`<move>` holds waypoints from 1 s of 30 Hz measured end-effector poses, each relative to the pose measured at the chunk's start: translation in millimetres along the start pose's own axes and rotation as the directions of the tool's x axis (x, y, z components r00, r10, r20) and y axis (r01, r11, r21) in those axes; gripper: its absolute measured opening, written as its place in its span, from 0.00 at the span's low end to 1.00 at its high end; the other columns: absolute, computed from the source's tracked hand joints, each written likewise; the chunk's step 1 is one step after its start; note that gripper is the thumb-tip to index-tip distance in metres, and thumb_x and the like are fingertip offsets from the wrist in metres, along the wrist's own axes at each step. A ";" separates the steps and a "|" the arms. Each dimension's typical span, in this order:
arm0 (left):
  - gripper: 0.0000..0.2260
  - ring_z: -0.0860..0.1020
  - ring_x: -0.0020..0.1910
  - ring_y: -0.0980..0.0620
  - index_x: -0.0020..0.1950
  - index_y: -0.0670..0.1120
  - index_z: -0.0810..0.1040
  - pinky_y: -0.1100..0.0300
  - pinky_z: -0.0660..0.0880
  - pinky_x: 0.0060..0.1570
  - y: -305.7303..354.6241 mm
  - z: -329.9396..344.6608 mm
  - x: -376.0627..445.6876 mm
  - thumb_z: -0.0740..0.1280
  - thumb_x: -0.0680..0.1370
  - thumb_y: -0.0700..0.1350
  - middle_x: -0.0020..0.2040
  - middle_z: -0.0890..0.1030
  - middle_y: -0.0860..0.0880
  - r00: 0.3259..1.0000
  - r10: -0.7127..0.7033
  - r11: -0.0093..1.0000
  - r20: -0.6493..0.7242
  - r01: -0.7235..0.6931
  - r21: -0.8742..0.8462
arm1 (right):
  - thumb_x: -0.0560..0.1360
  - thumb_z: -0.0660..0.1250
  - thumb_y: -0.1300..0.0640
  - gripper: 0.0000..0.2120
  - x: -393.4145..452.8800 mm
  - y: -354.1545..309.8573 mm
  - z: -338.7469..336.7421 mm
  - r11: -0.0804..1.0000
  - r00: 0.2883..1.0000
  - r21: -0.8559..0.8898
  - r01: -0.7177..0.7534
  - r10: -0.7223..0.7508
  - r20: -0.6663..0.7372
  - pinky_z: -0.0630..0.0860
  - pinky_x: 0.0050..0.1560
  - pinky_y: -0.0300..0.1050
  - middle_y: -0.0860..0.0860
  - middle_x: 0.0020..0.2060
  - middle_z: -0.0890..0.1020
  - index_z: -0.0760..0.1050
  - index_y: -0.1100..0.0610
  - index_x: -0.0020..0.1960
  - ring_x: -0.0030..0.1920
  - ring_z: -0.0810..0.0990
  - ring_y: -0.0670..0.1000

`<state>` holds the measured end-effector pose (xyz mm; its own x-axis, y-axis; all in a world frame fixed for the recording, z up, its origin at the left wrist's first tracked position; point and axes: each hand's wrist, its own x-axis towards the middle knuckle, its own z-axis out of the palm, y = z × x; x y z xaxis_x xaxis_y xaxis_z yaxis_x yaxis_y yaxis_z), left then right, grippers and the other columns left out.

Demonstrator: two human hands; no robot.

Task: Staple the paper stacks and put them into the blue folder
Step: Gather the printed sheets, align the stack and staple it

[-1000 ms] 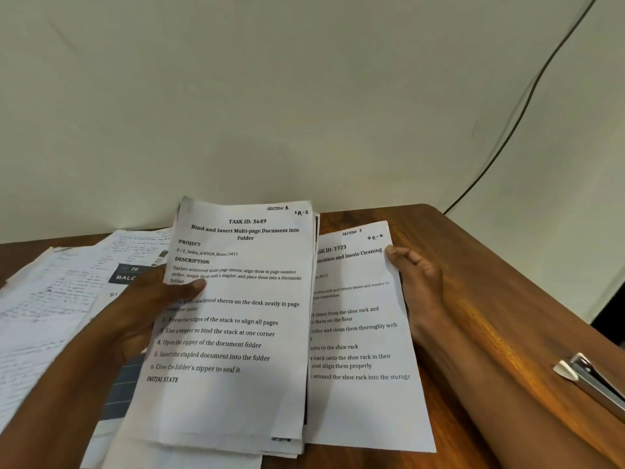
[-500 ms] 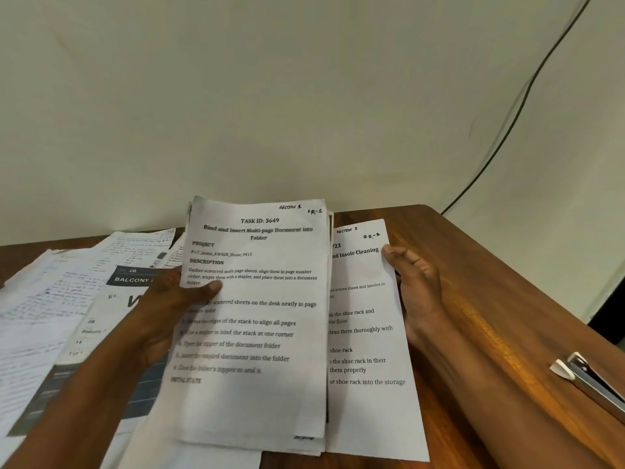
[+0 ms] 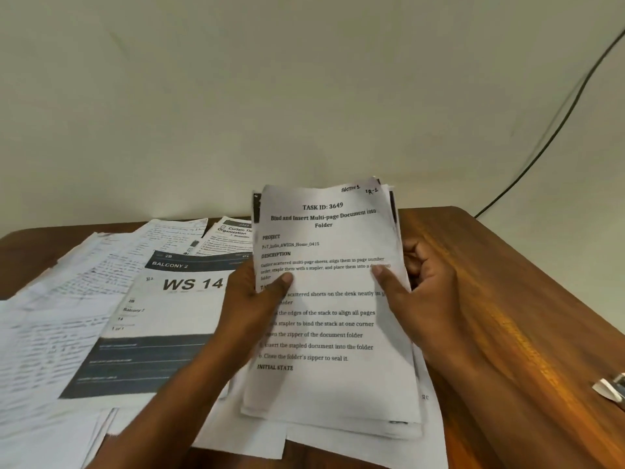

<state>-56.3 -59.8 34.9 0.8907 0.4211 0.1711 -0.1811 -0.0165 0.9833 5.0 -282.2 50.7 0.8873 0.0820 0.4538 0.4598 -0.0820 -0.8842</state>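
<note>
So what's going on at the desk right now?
A person holds a paper stack upright over the wooden desk, gripping it with the left hand on one side and the right hand on the other, thumbs on the front page headed "TASK ID: 3649". More loose sheets lie spread to the left. The stapler sits untouched at the right edge. No blue folder is in view.
</note>
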 end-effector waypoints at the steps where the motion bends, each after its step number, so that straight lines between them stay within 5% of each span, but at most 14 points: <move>1: 0.08 0.88 0.45 0.45 0.61 0.39 0.81 0.51 0.85 0.40 2.5 1.7 -1.7 0.69 0.82 0.36 0.49 0.89 0.45 1.000 0.016 1.000 -0.002 -0.016 0.000 | 0.76 0.76 0.61 0.12 -0.8 -2.1 -0.5 0.999 0.999 -0.014 0.044 -0.044 -0.018 0.86 0.47 0.52 0.45 0.49 0.88 0.78 0.53 0.58 0.49 0.88 0.46; 4: 0.11 0.88 0.50 0.47 0.62 0.46 0.79 0.49 0.86 0.49 12.3 2.3 -2.4 0.72 0.80 0.38 0.53 0.89 0.48 0.996 0.083 0.996 0.022 -0.083 -0.014 | 0.75 0.76 0.62 0.14 1.3 -12.9 -5.8 0.982 0.979 0.017 0.187 -0.185 -0.090 0.86 0.45 0.47 0.44 0.48 0.88 0.79 0.47 0.54 0.47 0.88 0.47; 9: 0.33 0.85 0.60 0.47 0.73 0.48 0.65 0.51 0.84 0.55 23.0 -3.5 2.2 0.79 0.73 0.43 0.62 0.85 0.48 0.983 0.089 0.994 0.163 -0.076 -0.082 | 0.73 0.75 0.62 0.12 3.4 -43.0 -15.2 0.904 0.908 0.144 0.404 -0.377 -0.180 0.82 0.42 0.37 0.37 0.41 0.86 0.79 0.46 0.49 0.40 0.84 0.40; 13: 0.25 0.87 0.54 0.46 0.66 0.45 0.75 0.52 0.84 0.51 31.3 0.5 -5.2 0.80 0.73 0.46 0.53 0.88 0.49 0.982 0.067 0.994 0.176 -0.051 -0.092 | 0.73 0.73 0.64 0.10 2.5 -50.7 -20.4 0.868 0.905 0.270 0.416 -0.366 -0.219 0.82 0.45 0.39 0.40 0.43 0.87 0.77 0.54 0.50 0.43 0.85 0.42; 18: 0.08 0.88 0.53 0.43 0.57 0.44 0.85 0.46 0.85 0.53 43.2 10.8 -14.0 0.71 0.80 0.42 0.53 0.89 0.44 0.980 0.128 0.984 0.153 -0.106 -0.145 | 0.78 0.71 0.61 0.08 1.6 -53.4 -22.2 0.879 0.884 0.163 0.448 -0.409 -0.226 0.80 0.48 0.38 0.44 0.45 0.84 0.75 0.50 0.52 0.46 0.83 0.43; 23: 0.07 0.88 0.51 0.42 0.56 0.43 0.86 0.40 0.84 0.54 48.9 19.2 -20.6 0.71 0.81 0.43 0.52 0.89 0.43 0.993 0.099 0.981 0.069 -0.086 -0.174 | 0.80 0.66 0.60 0.11 -3.9 -55.7 -14.8 0.900 0.885 0.017 0.435 -0.424 -0.194 0.77 0.50 0.30 0.32 0.49 0.83 0.73 0.45 0.58 0.51 0.82 0.35; 30: 0.09 0.88 0.53 0.45 0.57 0.47 0.85 0.49 0.85 0.51 52.0 29.4 -29.9 0.71 0.78 0.46 0.54 0.89 0.47 0.980 0.185 0.963 0.069 -0.166 -0.214 | 0.81 0.65 0.58 0.11 -4.8 -53.4 -17.4 0.899 0.877 -0.029 0.437 -0.433 -0.207 0.78 0.53 0.31 0.31 0.54 0.82 0.71 0.56 0.63 0.56 0.82 0.37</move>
<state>-80.1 -99.9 82.7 0.8684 0.3476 0.3537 -0.4117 0.1079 0.9049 -23.3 -295.5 97.6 0.5864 -0.0985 0.8040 0.8023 -0.0663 -0.5932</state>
